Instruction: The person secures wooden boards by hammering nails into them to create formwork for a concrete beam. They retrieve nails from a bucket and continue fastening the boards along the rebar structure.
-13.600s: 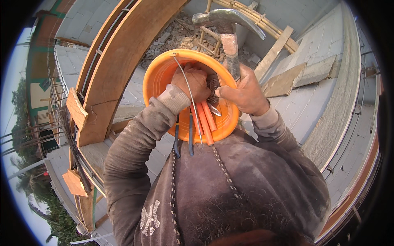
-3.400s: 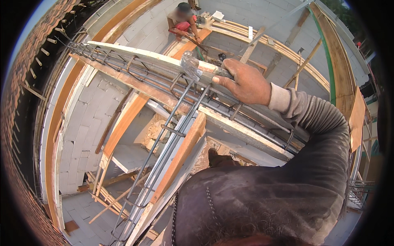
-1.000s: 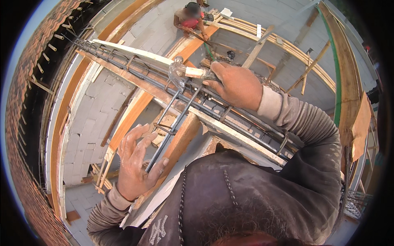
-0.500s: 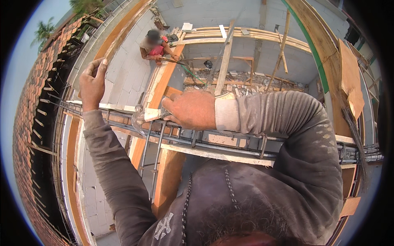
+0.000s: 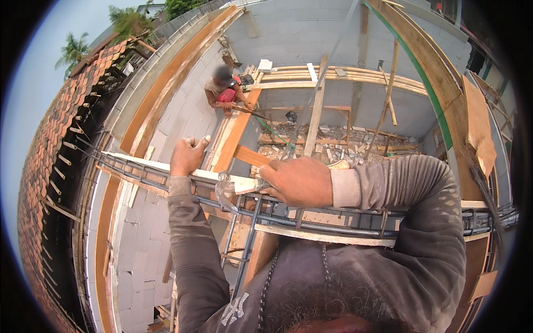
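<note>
My right hand [image 5: 297, 180] is wrapped round a claw hammer [image 5: 225, 193], whose metal head points left over the formwork. Much of its handle is hidden by my fingers. Just left of the hammer head, my left hand [image 5: 187, 157] is raised above a pale board edge [image 5: 136, 161], fingers curled and thumb pressed toward them. Whatever lies in that pinch is too small to make out. Below both hands runs a cage of steel rebar [image 5: 311, 219] between boards, with bent stirrups [image 5: 244, 244] sticking out of it toward me.
Ahead, a co-worker [image 5: 225, 94] crouches on an orange-brown plank [image 5: 236, 130] with a handsaw [image 5: 256, 114]. Bamboo poles [image 5: 355, 76] span the block-walled room, above rubble [image 5: 333, 144]. A tiled roof [image 5: 47, 161] lies left; a long green-edged board [image 5: 438, 105] rises right.
My left hand has come down from its raised position, closer to the board and the hammer head. The right hand keeps its grip on the hammer. The whole view has shifted.
</note>
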`<state>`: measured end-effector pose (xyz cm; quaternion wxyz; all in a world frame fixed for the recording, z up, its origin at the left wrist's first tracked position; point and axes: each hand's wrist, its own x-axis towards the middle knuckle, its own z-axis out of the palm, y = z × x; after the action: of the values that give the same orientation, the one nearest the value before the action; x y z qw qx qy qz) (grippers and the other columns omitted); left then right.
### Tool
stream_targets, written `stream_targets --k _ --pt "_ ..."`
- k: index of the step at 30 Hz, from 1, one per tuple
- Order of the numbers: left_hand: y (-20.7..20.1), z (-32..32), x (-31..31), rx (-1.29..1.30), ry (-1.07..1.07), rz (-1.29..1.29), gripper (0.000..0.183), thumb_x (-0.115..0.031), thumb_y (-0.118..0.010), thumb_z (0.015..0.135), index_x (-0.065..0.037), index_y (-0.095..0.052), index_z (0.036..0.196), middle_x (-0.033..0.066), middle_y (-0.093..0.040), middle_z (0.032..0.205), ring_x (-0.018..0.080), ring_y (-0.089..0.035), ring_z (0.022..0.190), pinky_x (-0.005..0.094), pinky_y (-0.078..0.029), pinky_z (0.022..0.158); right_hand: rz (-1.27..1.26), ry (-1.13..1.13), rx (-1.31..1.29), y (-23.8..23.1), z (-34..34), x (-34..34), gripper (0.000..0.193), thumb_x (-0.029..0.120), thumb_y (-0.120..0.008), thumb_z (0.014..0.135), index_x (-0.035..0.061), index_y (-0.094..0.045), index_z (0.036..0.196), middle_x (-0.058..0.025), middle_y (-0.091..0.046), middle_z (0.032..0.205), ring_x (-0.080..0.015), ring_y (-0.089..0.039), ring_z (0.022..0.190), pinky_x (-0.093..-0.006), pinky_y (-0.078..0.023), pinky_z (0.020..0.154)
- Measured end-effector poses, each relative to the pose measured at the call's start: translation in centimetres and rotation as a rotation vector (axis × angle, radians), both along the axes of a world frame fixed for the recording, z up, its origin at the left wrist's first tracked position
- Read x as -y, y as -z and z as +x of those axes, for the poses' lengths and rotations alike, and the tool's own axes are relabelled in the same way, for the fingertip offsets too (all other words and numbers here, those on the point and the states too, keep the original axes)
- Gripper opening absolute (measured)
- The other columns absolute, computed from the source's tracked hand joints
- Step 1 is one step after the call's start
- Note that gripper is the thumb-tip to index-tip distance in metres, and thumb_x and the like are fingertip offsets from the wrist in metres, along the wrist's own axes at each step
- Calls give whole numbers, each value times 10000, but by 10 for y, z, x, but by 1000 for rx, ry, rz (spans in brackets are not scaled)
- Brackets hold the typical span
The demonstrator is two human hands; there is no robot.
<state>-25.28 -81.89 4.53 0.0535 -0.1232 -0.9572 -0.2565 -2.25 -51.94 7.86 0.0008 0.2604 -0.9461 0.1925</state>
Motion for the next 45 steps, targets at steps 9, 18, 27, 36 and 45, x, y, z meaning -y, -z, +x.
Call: stream_targets --k 9,18,27,36,45 --pt "-1 10 -24 -103 8 103 510 -427 -738 980 43 -707 785 165 -658 645 240 -626 597 439 -494 622 6 20 -5 5 0 -9 357 330 -650 1029 23 -519 1158 -216 -691 1015 -416 -745 862 -548 -593 696" --pt "4 6 -11 -124 58 221 469 -338 -732 1020 16 -653 723 12 -576 606 96 -477 570 341 -392 529 -38 14 25 4 -1 -8 394 384 -610 1057 6 -546 1149 -248 -692 1024 -458 -735 904 -580 -590 728" --pt "9 3 -6 -186 48 171 481 -347 -729 1007 55 -671 750 88 -614 621 156 -545 586 383 -453 582 -31 8 77 4 -4 -4 395 376 -625 1048 7 -554 1171 -245 -702 1001 -456 -730 907 -581 -571 750" --pt "3 11 -13 -176 22 146 491 -390 -728 997 54 -679 794 122 -601 627 190 -546 587 406 -461 608 -53 39 69 -2 1 -5 398 361 -640 1038 -3 -559 1179 -240 -713 1015 -457 -726 956 -577 -569 804" --pt "5 9 -13 -152 27 186 476 -355 -730 1007 41 -657 752 74 -581 604 136 -503 583 381 -436 578 -52 22 77 1 -1 -6 407 369 -624 1049 -10 -548 1177 -249 -707 1008 -460 -724 948 -579 -566 788"
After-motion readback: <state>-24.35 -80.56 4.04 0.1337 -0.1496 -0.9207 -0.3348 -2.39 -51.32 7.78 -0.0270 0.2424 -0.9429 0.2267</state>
